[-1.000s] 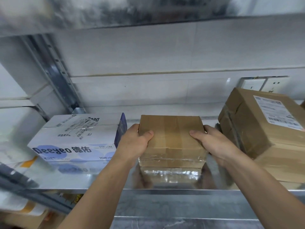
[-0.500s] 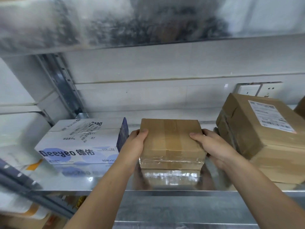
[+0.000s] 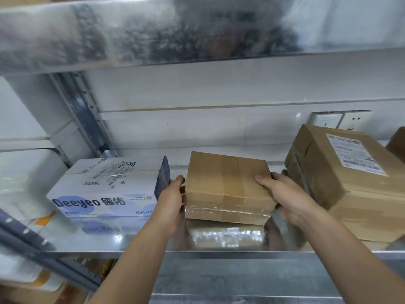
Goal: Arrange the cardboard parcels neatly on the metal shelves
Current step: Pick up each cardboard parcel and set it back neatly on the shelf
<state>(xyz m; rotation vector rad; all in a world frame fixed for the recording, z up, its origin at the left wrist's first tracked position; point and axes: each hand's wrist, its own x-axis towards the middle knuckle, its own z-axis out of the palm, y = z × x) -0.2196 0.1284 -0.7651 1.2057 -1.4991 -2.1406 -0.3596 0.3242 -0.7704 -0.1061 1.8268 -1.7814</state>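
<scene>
Right hand (image 3: pixel 285 194) grips the taped cardboard parcel (image 3: pixel 228 183), thumb on top; left hand (image 3: pixel 173 200) flanks it, fingers hidden; "Deeyeo" box (image 3: pixel 105 187) just left.

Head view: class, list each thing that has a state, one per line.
Small cardboard parcel: taped shut, on the metal shelf.
Left hand: pressed flat against its left side.
Right hand: gripping its right edge.
Deeyeo box: closed, lying flat.
Large cardboard parcel: taped shut, labelled.

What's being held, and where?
The small brown parcel, by its sides: left hand pressed against the left side, right hand gripping the right, thumb on top.
</scene>
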